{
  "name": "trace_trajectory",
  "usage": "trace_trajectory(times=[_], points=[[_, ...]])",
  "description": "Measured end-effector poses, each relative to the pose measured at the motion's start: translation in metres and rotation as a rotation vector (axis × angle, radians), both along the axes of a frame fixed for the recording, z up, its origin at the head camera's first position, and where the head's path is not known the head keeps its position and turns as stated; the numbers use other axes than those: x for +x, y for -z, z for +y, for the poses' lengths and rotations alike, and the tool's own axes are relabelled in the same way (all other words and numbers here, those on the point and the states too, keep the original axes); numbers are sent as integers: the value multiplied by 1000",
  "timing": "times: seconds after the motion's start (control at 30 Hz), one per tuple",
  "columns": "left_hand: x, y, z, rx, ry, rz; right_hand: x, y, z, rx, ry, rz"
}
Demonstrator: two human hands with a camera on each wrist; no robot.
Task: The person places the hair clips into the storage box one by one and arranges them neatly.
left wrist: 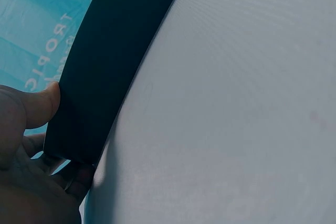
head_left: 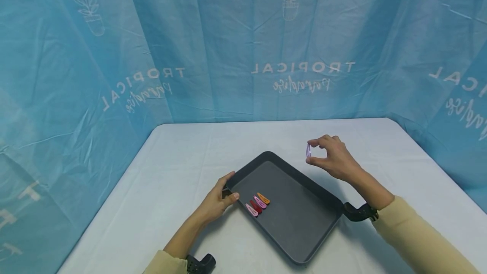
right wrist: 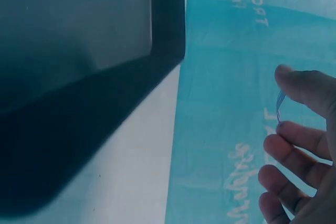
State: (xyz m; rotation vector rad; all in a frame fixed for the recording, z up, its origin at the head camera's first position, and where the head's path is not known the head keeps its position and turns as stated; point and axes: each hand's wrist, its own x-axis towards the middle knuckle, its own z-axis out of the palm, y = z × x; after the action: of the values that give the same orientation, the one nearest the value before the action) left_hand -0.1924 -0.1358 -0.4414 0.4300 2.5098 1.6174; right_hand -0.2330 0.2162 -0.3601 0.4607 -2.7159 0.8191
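One purple clip (head_left: 308, 151) is pinched in the right hand (head_left: 335, 158).

Lilac hair clip (right wrist: 279, 107): ends hidden by right fingertips (right wrist: 284, 72)
Baking tray (left wrist: 115, 66): cropped in both wrist views
Sleeves (head_left: 422, 236): cropped, head view

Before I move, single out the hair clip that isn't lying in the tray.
The pale purple clip, pinched in the right hand; the other four clips lie in a row inside the tray.
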Motion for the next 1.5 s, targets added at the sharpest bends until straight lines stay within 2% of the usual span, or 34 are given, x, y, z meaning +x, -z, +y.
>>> trace_trajectory(times=[0.47, 0.7, 0.97, 1.27, 1.5], points=[[0, 0, -1, 3, 4, -12, 2, 5, -28, 43, -169, 65], [0, 0, 0, 1, 1, -13, 0, 9, -41, 73, -246, 55], [1, -1, -1, -14, 1, -1, -7, 21, -52, 102, -400, 115], [0, -2, 0, -8, -1, -4, -7, 25, -65, 141, -498, -39], [0, -1, -1, -18, 2, 1, -9, 32, -73, 162, -539, -74]])
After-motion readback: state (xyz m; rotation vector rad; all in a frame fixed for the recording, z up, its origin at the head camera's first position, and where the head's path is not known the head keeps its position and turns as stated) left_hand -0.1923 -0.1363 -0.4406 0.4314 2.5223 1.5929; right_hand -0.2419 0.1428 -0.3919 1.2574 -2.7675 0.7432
